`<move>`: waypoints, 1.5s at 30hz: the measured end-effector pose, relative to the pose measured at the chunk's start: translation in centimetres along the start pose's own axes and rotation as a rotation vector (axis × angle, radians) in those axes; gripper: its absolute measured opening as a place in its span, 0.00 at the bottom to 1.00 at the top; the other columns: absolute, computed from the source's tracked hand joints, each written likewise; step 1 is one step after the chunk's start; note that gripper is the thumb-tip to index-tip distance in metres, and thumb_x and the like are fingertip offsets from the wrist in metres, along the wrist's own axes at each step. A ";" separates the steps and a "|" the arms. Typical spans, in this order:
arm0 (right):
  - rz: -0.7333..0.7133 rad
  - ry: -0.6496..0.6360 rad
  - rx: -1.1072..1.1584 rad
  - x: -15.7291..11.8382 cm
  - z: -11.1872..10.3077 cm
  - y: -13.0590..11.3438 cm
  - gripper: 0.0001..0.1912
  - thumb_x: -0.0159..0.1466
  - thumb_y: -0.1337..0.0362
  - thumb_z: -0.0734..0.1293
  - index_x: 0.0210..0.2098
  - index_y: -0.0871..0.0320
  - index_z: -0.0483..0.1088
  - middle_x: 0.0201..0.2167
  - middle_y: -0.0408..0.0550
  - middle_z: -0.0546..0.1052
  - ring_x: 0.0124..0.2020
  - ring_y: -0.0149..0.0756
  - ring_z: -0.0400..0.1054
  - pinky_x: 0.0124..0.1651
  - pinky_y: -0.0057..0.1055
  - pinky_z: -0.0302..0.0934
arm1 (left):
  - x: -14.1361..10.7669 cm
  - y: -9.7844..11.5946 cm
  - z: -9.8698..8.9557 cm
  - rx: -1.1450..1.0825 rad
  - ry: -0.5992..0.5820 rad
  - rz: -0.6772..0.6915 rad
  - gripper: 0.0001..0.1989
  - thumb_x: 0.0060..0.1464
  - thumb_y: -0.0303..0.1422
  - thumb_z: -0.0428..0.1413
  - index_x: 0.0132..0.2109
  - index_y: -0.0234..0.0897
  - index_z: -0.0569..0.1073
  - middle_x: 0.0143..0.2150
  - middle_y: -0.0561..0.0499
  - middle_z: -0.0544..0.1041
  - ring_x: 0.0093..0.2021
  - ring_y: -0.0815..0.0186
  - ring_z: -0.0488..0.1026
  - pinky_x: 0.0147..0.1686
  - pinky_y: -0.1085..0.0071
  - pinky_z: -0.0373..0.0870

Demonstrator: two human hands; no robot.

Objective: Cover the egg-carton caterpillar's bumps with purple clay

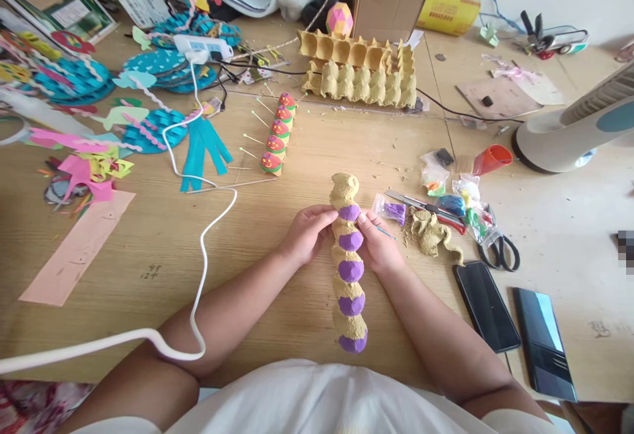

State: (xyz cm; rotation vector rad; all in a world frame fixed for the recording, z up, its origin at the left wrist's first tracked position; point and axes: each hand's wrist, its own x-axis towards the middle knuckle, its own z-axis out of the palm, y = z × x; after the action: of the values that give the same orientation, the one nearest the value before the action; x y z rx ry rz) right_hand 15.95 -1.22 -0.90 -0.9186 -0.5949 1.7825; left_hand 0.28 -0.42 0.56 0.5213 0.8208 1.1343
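Two bare hands, left (pixel 308 234) and right (pixel 379 239), nearly closed, pinch one bumpy tan cardboard strip (pixel 351 269) with five purple patches, lower centre.

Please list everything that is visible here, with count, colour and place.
Painted carton strip: one, tan and purple, centre
Small face strip: one, red and green, left
Egg cartons: several, tan, far centre
Ball: one, multicoloured, far centre
Phones: two, black, near right
Scissors: one, black, right
Cup: one, red, right
Small bags: several, mixed colours, right
Scraps: several, tan, right
Appliance: one, white and grey, right edge
Power strip: one, white, far left
Woven discs: several, blue, left
Paper sheet: one, pink, left
Table: one, brown, underneath
Left hand: one, bare, centre
Right hand: one, bare, centre
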 end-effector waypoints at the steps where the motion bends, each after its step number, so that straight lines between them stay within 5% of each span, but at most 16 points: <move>1: 0.000 0.002 0.001 0.0 0.0 0.0 0.20 0.53 0.49 0.84 0.33 0.55 0.79 0.27 0.41 0.80 0.27 0.30 0.70 0.34 0.29 0.66 | 0.0 0.1 0.1 0.003 0.006 0.003 0.15 0.41 0.40 0.74 0.34 0.35 0.86 0.33 0.47 0.86 0.31 0.65 0.80 0.35 0.70 0.74; 30: -0.040 -0.012 -0.099 -0.2 0.2 0.2 0.19 0.52 0.48 0.84 0.32 0.53 0.80 0.28 0.40 0.81 0.29 0.31 0.72 0.36 0.29 0.67 | 0.0 -0.3 -0.9 0.107 0.087 0.037 0.12 0.44 0.38 0.69 0.32 0.33 0.83 0.30 0.48 0.84 0.29 0.64 0.78 0.33 0.68 0.73; 37: -0.012 0.034 -0.035 -0.1 0.2 0.0 0.21 0.52 0.48 0.84 0.33 0.53 0.79 0.28 0.40 0.81 0.29 0.32 0.71 0.35 0.30 0.67 | -0.4 0.1 -0.7 0.051 -0.153 -0.004 0.18 0.52 0.43 0.68 0.43 0.32 0.86 0.37 0.43 0.86 0.35 0.62 0.80 0.38 0.69 0.75; 45: -0.017 0.028 -0.060 -0.1 0.2 0.0 0.20 0.52 0.48 0.84 0.32 0.54 0.78 0.26 0.40 0.79 0.27 0.30 0.69 0.34 0.30 0.65 | -0.2 -0.1 -0.6 0.027 -0.085 -0.010 0.17 0.49 0.44 0.72 0.38 0.34 0.86 0.36 0.43 0.86 0.33 0.62 0.80 0.37 0.67 0.75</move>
State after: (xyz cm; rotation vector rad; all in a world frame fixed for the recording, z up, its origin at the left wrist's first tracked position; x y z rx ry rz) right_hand 15.80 -1.31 -0.78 -0.9752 -0.6396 1.7417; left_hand -0.19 -0.68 0.19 0.5831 0.7652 1.0863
